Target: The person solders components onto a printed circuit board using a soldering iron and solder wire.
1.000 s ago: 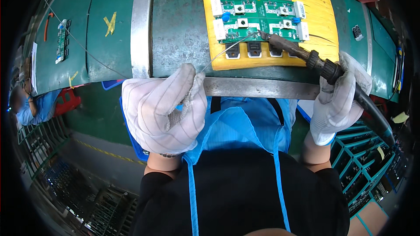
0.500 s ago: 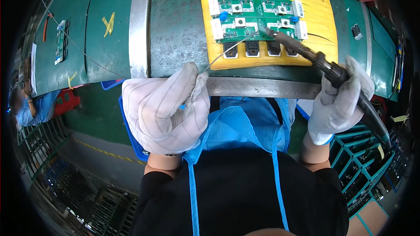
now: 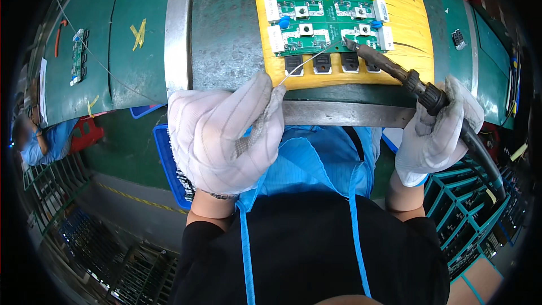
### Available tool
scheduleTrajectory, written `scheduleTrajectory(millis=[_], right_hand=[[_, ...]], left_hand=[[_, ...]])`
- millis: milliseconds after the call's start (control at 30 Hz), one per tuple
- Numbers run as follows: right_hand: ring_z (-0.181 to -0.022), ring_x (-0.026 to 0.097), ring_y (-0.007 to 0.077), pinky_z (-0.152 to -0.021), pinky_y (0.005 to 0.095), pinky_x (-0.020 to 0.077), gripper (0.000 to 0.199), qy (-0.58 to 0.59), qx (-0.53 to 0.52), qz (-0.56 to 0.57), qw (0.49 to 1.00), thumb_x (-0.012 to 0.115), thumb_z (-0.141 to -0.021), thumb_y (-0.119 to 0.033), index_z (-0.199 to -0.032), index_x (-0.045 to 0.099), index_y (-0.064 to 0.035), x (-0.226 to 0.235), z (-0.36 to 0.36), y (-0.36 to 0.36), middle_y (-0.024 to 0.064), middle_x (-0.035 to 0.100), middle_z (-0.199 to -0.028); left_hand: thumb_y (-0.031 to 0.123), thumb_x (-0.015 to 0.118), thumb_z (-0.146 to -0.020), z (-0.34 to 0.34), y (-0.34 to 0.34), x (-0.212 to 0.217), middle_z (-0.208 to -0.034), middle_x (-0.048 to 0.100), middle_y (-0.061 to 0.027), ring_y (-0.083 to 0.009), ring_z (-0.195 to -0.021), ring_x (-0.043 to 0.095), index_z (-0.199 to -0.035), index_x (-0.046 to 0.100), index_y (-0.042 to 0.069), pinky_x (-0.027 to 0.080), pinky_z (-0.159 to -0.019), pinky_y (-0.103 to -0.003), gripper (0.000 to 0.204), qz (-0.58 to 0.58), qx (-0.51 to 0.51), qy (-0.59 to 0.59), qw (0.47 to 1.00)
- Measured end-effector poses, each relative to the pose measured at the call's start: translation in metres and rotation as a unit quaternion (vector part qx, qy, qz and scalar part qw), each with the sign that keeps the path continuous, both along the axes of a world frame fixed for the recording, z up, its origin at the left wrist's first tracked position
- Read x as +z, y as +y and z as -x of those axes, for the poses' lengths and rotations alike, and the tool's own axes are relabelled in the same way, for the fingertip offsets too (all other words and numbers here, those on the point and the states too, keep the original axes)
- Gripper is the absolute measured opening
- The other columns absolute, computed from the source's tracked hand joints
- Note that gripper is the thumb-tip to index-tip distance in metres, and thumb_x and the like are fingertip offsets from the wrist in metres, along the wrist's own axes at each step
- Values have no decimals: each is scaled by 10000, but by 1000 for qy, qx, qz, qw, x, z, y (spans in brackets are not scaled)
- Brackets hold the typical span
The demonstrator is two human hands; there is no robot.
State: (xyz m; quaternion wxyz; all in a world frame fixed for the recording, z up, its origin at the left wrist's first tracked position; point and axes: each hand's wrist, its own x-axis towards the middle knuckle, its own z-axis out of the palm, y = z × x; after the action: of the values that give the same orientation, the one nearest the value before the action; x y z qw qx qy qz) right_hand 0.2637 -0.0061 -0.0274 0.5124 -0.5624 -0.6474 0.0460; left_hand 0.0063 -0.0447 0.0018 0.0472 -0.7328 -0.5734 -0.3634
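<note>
The exact contact point between the solder wire and the green circuit board is too small to resolve, and the left hand's fingertips are concealed behind its own white glove. The soldering iron's cable leaves the frame at the lower right. A blue bin at centre left, partly hidden by the left hand, holds small dark parts that cannot be identified; teal racks at lower right show compartments with unclear contents. The left hand is closed, pinching the solder wire. The right hand is closed around the handle of the soldering iron. The board lies on a yellow mat at upper centre. Compared with the earlier frame, the iron tip has shifted rightward on the board and the wire now reaches toward the tip.
</note>
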Motion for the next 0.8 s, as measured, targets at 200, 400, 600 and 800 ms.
scheduleTrajectory(millis=[200,400,600,800], right_hand=[[-592,573,67,-541,187,483,239,81,83,7,993,627,-956,-135,-1118,641,40,8,13,0,148,684,-1052],[-577,577,71,-543,196,494,240,228,105,55,966,617,-957,-116,-1139,605,40,15,28,0,166,684,-1051],[-1002,651,216,-865,315,563,263,-83,10,5,996,585,-984,-75,-1212,582,57,-16,-27,-8,171,624,-1127],[-924,635,188,-822,305,542,238,-48,13,12,999,600,-966,-84,-1167,601,44,-9,-21,-7,157,639,-1086]], left_hand=[[83,834,-636,6,-7,-12,-895,658,48,-170,-759,586,-1076,736,132,448,-741,-327,453,-13,31,-53,998],[74,834,-632,5,-5,-10,-903,667,46,-167,-752,587,-1062,735,135,451,-734,-323,445,-3,21,-54,998],[89,838,-631,5,-4,-9,-904,653,54,-167,-779,585,-1099,721,143,453,-748,-325,485,-50,14,-44,998],[115,849,-629,0,-2,-12,-934,631,66,-159,-797,581,-1119,717,155,452,-760,-323,509,0,5,-33,999]])
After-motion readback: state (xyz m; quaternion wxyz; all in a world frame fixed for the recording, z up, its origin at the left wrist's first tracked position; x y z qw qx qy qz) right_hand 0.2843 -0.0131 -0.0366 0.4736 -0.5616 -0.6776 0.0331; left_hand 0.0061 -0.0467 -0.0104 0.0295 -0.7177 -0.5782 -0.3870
